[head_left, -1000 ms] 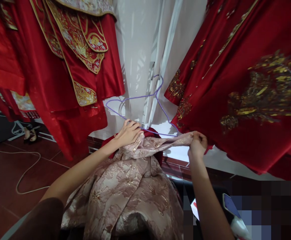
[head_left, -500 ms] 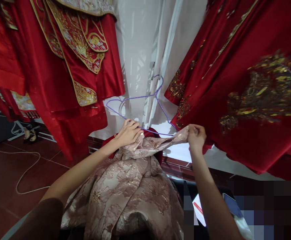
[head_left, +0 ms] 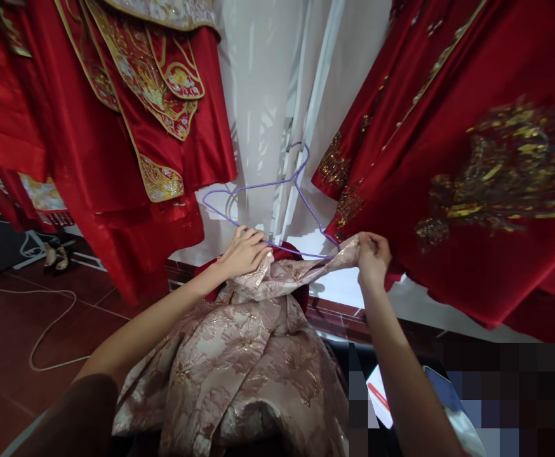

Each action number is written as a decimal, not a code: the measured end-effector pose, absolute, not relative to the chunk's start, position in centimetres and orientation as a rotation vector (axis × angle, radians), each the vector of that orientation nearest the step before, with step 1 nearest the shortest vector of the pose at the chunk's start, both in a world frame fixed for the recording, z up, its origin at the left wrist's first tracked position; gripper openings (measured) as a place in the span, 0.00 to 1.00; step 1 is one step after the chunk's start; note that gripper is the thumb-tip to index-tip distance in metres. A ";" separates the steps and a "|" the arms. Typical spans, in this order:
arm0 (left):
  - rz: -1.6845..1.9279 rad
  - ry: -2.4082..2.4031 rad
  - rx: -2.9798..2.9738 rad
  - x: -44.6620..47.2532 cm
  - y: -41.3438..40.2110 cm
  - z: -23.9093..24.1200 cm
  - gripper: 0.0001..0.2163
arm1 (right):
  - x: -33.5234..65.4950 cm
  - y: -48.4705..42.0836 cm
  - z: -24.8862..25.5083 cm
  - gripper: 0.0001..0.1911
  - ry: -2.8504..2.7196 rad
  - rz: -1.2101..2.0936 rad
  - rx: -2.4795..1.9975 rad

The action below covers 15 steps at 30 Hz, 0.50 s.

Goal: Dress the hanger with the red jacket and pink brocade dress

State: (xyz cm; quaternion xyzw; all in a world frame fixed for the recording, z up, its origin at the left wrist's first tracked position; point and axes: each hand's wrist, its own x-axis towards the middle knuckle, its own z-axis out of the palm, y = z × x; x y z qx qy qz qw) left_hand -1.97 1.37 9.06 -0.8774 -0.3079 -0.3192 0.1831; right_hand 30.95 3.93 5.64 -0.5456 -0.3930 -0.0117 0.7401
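A pinkish-beige brocade garment (head_left: 239,343) with a raised shiny flower pattern hangs down in front of me. My left hand (head_left: 247,254) is closed on the left part of its upper edge, fingers bent over the cloth against the bottom bar of a purple wire hanger (head_left: 265,184). Gripped in my right hand (head_left: 373,257) is the other end of that edge, stretched out to the right beside the hanger's lower right corner. The hanger's hook touches a white upright pole (head_left: 313,101). Some dark red cloth (head_left: 289,252) shows behind the garment.
Red embroidered garments (head_left: 87,146) hang on the left, and a red dress (head_left: 496,254) with gold sequins on the right. A pale cable (head_left: 53,292) lies on the tiled floor by a pair of shoes (head_left: 56,257). At lower right is a phone-like object (head_left: 442,387).
Almost nothing differs. The cloth in my right hand has shifted very slightly up and left, while my left hand keeps its place at the hanger bar.
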 end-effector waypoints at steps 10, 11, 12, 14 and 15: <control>-1.112 -1.015 -2.617 4.5 -0.3 7.6 0.17 | 25.7 3.1 12.4 0.13 -1.307 -0.207 -1.145; -1.125 -1.013 -2.630 4.9 -0.5 7.7 0.17 | 25.8 3.1 12.5 0.14 -1.313 -0.233 -1.157; -1.139 -1.004 -2.641 4.9 -0.5 7.8 0.17 | 26.1 3.0 12.5 0.14 -1.333 -0.241 -1.170; -1.177 -0.966 -2.651 4.4 -0.3 8.3 0.16 | 26.7 3.0 12.6 0.14 -1.379 -0.227 -1.188; -1.214 -0.949 -2.639 3.8 0.1 8.6 0.16 | 27.0 3.0 12.7 0.14 -1.389 -0.216 -1.193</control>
